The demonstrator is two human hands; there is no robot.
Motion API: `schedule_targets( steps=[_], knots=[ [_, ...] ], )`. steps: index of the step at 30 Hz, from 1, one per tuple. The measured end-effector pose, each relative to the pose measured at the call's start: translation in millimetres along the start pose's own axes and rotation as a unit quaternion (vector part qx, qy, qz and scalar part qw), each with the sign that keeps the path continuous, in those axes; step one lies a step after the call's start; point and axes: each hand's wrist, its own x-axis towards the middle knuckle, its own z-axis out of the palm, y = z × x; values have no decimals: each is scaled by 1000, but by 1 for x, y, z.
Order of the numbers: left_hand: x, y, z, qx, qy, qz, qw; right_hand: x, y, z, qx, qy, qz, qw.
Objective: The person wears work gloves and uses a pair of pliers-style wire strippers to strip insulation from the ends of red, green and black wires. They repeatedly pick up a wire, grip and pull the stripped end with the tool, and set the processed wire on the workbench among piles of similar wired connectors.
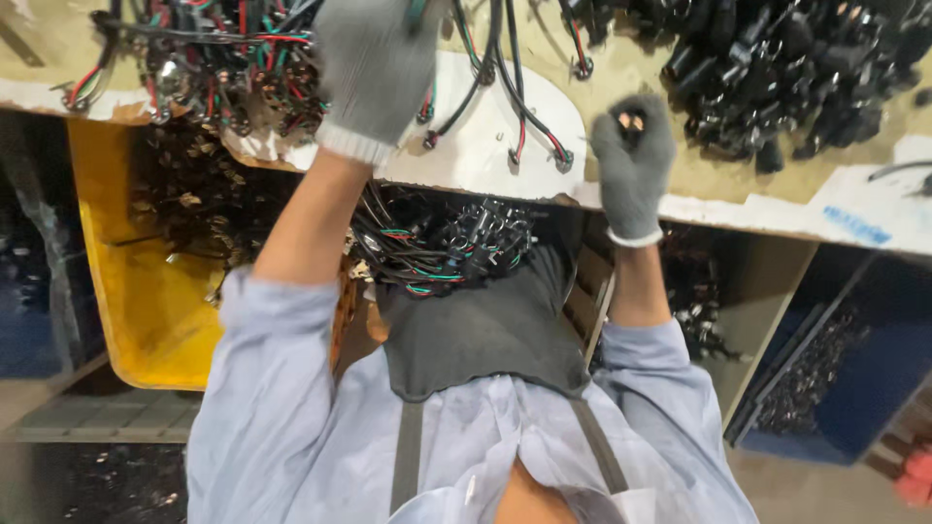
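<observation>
Both my hands wear grey knit gloves. My left hand [374, 68] is raised over the bench and closed around a bundle of black wire leads [505, 92] that hang down from it, ending in small round connectors. My right hand [633, 155] is closed on a small black part [631, 123] with two copper-coloured ends showing between the fingertips. A finished tangle of wired parts [442, 243] with red and green wires lies on my dark apron [485, 330] in my lap.
A pile of black parts [796, 68] covers the bench at the upper right. More wired pieces [214, 68] lie at the upper left. A yellow bin [136, 291] stands at the left, a blue bin [854, 388] at the right, both under the bench edge.
</observation>
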Motion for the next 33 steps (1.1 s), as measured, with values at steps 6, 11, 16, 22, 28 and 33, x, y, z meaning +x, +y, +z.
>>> schedule_targets(
  steps=[6, 11, 16, 22, 28, 33],
  knots=[
    [-79, 23, -17, 131, -229, -24, 964, -45, 10, -13, 77, -83, 40, 993],
    [-106, 12, 10, 66, -217, -103, 969, -49, -1, 3, 40, -154, -9, 987],
    [-121, 6, 21, 64, -231, -127, 963, -53, -11, 16, -9, -151, -98, 984],
    [-93, 18, 0, -15, -188, -143, 972, -56, -21, 16, -30, -145, -147, 978],
    [-78, 62, -68, -447, -227, -412, 761, -41, -28, 11, -77, -233, -195, 950],
    [-82, 87, -64, -407, -212, -242, 855, -31, -33, 17, -62, -290, -245, 923]
  ],
)
